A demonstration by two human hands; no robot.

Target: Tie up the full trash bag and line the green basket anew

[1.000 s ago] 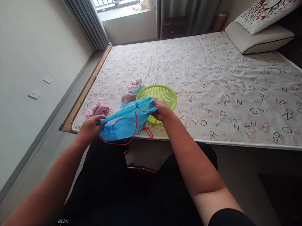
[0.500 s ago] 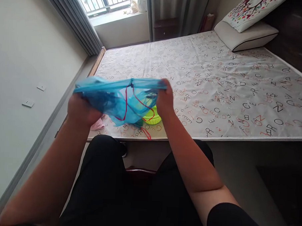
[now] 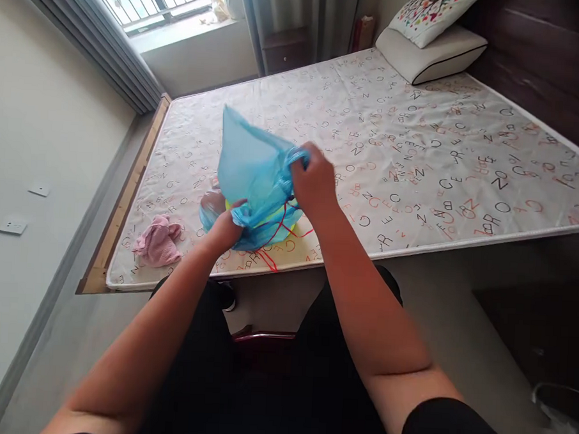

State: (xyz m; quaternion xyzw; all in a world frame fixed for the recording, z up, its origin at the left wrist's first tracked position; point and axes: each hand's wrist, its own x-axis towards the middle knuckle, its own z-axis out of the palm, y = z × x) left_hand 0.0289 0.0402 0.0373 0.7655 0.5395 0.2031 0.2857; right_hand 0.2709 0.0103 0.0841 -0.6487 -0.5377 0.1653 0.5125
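Observation:
A thin blue plastic bag (image 3: pixel 253 167) hangs between my hands above the near edge of the mattress, one corner of it pointing up. My right hand (image 3: pixel 315 176) is closed on the bag's gathered upper right part. Lower down, my left hand (image 3: pixel 225 230) grips the bag's edge, fingers partly covered by the film. Red drawstrings (image 3: pixel 270 259) dangle beneath it. Behind the bag a yellow-green basket (image 3: pixel 293 231) is mostly hidden. More bluish plastic (image 3: pixel 208 210) shows left of the bag. A crumpled pink cloth (image 3: pixel 158 242) lies left of my left hand.
The letter-printed mattress (image 3: pixel 360 137) stretches away from my knees, in a wooden bed frame (image 3: pixel 119 229). Two pillows, one a patterned pillow (image 3: pixel 425 18), are piled at the far right. A bin (image 3: pixel 562 414) stands on the floor at lower right.
The bag was stretched wide and level between my hands; now it is gathered at the right with a corner up. My left hand has moved right and down. The view has shifted, uncovering the pink cloth.

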